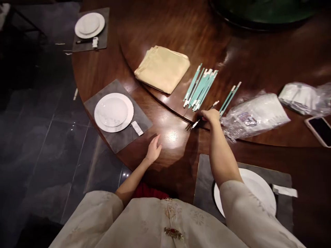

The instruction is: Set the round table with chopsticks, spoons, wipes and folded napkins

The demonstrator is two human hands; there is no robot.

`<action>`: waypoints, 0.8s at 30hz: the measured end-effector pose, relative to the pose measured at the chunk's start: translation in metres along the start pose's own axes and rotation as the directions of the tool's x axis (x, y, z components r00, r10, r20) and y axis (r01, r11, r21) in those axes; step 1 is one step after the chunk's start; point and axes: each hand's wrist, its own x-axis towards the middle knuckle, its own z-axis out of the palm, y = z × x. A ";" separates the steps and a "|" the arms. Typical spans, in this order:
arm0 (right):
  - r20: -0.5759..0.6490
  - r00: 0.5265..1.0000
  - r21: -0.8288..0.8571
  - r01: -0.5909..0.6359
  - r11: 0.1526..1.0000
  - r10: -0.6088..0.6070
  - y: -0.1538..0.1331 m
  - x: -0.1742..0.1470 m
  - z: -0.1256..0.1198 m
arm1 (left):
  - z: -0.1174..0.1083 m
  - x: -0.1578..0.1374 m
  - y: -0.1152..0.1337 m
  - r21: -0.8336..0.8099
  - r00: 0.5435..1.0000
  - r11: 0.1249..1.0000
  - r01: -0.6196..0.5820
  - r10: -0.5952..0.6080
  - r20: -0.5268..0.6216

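flanking r hand (213,116): plastic pkg (266,112), teal stick pile (203,86).

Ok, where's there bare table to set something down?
Bare wood shows between your left hand and right hand, and beyond the folded cloth, toward the dark green disc. It's crowded around the right hand: teal sticks beyond it, a plastic packet beside it.

Toward three o'clock, the right hand (212,116) hides part of the chopsticks (196,124), and farther out the phone (321,130) is cut off by the edge.
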 end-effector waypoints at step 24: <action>0.382 0.780 0.780 0.017 0.626 -0.496 -0.196 -0.274 0.253 | -0.210 -0.043 -0.153 0.541 0.929 0.839 0.056 0.155 -0.337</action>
